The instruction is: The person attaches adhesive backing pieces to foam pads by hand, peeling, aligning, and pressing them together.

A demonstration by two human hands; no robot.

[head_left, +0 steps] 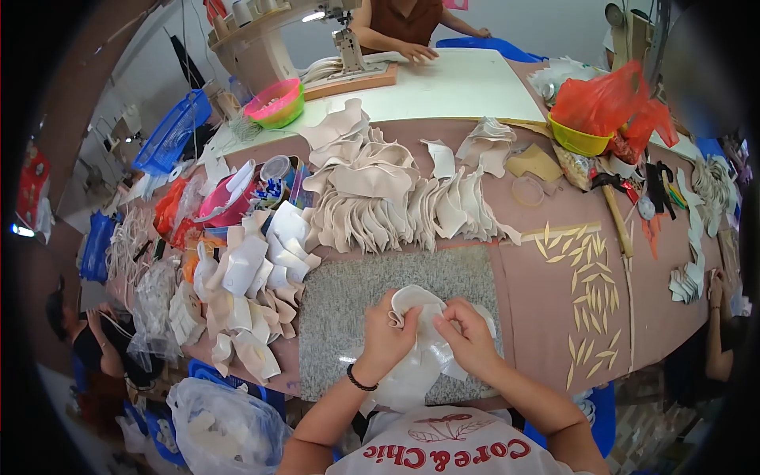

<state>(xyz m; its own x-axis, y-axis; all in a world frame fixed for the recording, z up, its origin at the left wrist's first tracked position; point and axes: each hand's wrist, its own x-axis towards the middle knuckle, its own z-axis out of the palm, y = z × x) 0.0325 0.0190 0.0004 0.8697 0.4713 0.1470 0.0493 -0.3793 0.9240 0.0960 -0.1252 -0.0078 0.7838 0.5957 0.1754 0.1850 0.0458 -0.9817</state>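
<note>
My left hand [386,334], with a dark braided band at its wrist, is closed on the left edge of a white shoe upper piece [427,350]. My right hand [469,339] pinches the right side of the same piece. The piece is curled over at the top and hangs down towards my apron. Both hands are above a grey speckled mat [340,297]. Parts of the piece are hidden behind my fingers. Beyond the mat lies a large stack of cream upper pieces [372,206]. To the left is a pile of white and beige pieces [249,265].
On the right lie several slim leaf-shaped strips [590,289] and a hammer [617,218]. A yellow basin [582,141] with a red bag stands behind. At the back are a sewing machine [348,51] and another person. A clear plastic bag [226,423] sits low at left.
</note>
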